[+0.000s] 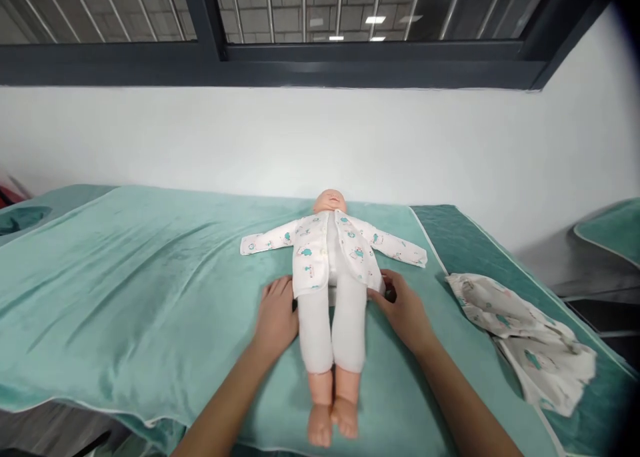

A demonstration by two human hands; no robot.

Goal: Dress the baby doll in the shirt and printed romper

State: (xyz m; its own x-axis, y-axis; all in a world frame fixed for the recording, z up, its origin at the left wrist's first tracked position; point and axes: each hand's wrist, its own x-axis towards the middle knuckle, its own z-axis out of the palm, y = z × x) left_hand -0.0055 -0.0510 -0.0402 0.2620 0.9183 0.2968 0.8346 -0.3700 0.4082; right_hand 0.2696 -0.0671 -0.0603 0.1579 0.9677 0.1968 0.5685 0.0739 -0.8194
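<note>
A baby doll (331, 200) lies on its back, head toward the wall and bare feet toward me. It wears a white printed jacket (311, 257), open at the front with both sleeves spread, over a white body and legs. My left hand (278, 315) is closed at the jacket's lower left edge beside the hip; its fingertips are partly hidden. On the other side, my right hand (404, 308) pinches the jacket's lower right edge between thumb and fingers. White printed clothing (537, 340) lies crumpled to the right.
A light green cover (150, 297) with wrinkles spreads under the doll. Along the right runs a darker green strip (445, 227). Behind stand a white wall (250, 140) and a dark-framed window (320, 67) with bars. The cover's front edge hangs at lower left.
</note>
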